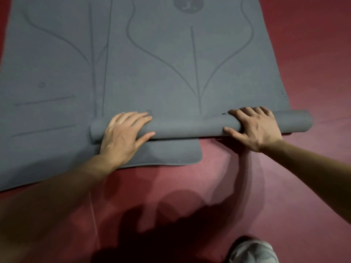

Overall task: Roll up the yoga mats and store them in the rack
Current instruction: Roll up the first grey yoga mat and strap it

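Note:
A grey yoga mat [171, 63] with curved alignment lines lies on the red floor, its near end wound into a thin roll [190, 127] running left to right. My left hand [123, 135] lies over the roll's left part, fingers stretched across it and thumb along its near side. My right hand [254, 126] sits on the roll's right part, fingers curled over the top and thumb pointing left on the near side. A second grey mat [47, 73] lies flat to the left, partly beneath the first; its near edge sticks out below the roll.
Red floor [303, 63] surrounds the mats on the right and near side. A knee in light patterned cloth [252, 251] shows at the bottom right. My shadow falls on the floor in front of me. No rack is in view.

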Available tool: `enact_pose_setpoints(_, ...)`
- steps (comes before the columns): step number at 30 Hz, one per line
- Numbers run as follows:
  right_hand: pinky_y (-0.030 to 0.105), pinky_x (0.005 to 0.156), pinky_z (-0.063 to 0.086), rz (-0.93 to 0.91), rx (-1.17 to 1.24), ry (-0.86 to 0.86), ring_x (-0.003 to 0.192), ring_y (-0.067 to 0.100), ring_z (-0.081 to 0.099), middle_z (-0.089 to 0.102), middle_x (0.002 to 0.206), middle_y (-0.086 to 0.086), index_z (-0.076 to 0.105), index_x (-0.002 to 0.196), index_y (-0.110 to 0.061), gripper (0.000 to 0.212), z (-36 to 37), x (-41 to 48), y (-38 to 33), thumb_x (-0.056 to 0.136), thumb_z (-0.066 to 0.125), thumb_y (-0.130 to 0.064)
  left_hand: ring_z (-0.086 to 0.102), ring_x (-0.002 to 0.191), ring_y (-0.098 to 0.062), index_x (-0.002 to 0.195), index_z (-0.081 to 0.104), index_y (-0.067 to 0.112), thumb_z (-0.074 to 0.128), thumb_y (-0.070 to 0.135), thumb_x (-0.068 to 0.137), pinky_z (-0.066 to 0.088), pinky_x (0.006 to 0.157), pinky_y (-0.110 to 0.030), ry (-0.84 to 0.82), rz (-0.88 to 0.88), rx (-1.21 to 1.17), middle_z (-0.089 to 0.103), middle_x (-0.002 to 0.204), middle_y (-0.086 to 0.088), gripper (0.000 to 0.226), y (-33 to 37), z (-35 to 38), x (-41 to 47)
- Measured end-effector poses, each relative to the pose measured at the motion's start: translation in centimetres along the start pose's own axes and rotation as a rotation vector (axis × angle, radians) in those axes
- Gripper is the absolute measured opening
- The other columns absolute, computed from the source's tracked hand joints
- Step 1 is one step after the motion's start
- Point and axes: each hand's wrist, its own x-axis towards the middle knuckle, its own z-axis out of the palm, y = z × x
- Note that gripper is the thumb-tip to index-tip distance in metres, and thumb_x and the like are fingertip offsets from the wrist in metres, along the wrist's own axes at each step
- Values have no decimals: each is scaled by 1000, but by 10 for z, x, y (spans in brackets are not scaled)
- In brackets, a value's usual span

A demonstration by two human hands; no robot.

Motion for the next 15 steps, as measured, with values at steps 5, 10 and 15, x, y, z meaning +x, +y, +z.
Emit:
enact_pose_setpoints(5,61,117,26,32,7,7,124,37,52,56,136,9,51,143,-35,79,-4,12,-1,89,27,-86,61,124,-24,138,60,22,47,66,95,40,108,-42,-70,5,40,66,136,0,63,-2,2,8)
enact_pose_setpoints(10,62,120,19,-52,50,122,130,37,50,54,141,12,45,152,-36,71,1,-8,-5,94,36,-75,65,116,-25,141,57,25,35,67,97,45,97,-41,-108,22,97,69,129,0,65,-10,0,22)
enact_pose_setpoints(15,60,117,25,-35,16,75,124,36,51,58,136,8,43,152,-39,70,5,7,-5,94,32,-78,58,124,-27,150,48,27,33,64,100,38,108,-45,-75,38,135,61,139,-3,64,-14,1,31)
